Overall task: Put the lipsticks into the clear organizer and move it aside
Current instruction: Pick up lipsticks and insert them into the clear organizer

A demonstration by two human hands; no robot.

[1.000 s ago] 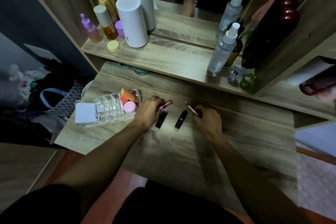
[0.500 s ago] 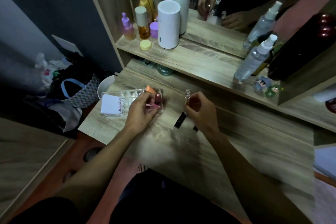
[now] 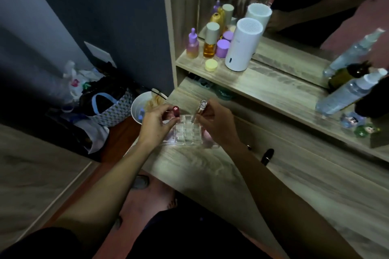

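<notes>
The clear organizer [image 3: 186,131] with its grid of cells sits at the left end of the wooden desk, partly hidden by both hands. My left hand [image 3: 156,125] holds a dark red lipstick [image 3: 176,111] upright over the organizer's left side. My right hand [image 3: 214,124] grips a slim silver-capped lipstick [image 3: 200,109], tilted, its lower end over the grid cells. A black lipstick [image 3: 267,155] lies on the desk to the right of my right forearm. A pink sponge [image 3: 207,135] shows under my right hand.
The shelf above holds a white cylinder [image 3: 242,45], purple and amber bottles [image 3: 210,43], a yellow jar [image 3: 211,65] and spray bottles [image 3: 349,92] by the mirror. Left of the desk, on the floor, stand a white bin [image 3: 140,107] and bags [image 3: 105,107].
Both hands have lifted their lipsticks and moved left over the organizer. The view has swung left, so the black lipstick now lies right of my right arm.
</notes>
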